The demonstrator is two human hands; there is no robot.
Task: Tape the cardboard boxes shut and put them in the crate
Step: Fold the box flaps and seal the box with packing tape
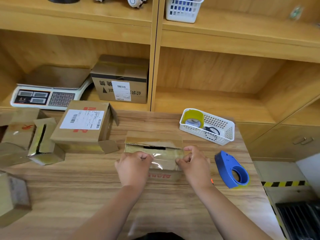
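Grip of left hand, right hand; tape between them, atop box

- A small cardboard box sits mid-counter, with a dark gap showing between its top flaps.
- The left hand and the right hand, fingers curled, each pinch one end of a clear tape strip stretched over the box's near top edge.
- A blue tape dispenser lies just right of the right hand.
- Far right, a white basket holds a yellowish tape roll and black scissors.
- To the left stands a larger labelled box with its end flaps open.
- A weighing scale sits on the shelf beyond it.
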